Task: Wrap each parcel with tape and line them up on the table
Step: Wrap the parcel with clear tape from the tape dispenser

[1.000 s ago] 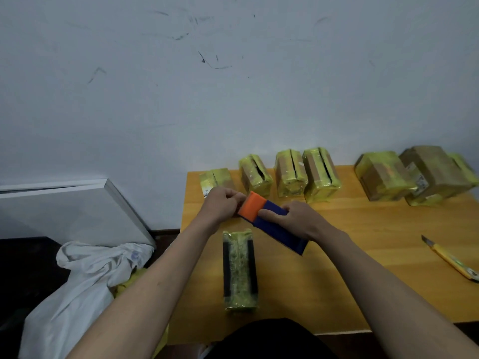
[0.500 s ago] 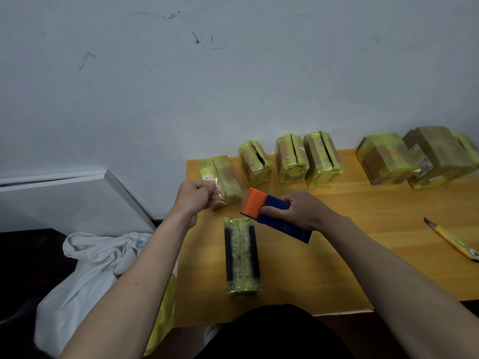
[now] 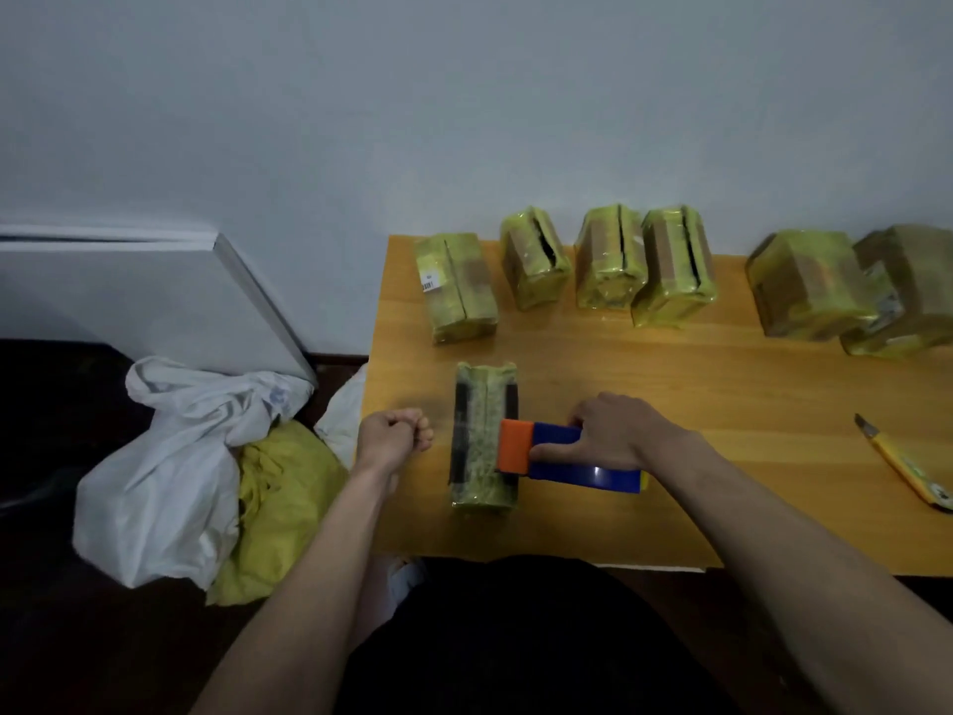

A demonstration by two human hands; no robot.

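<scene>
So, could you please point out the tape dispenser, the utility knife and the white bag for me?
tape dispenser (image 3: pixel 559 443): head view, blue body.
utility knife (image 3: pixel 900 459): head view, yellow handle.
white bag (image 3: pixel 170 472): head view, bulging front side.

A makeshift packing corner in a plain room. Taped parcels (image 3: pixel 608 260) line a wooden table (image 3: pixel 722 405) against a bare wall (image 3: pixel 464 95).

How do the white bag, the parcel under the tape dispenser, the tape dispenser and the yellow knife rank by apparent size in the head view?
1. white bag
2. parcel
3. tape dispenser, though the right hand hides part of it
4. yellow knife, cut off at the frame edge, so its rank is unsure
</scene>
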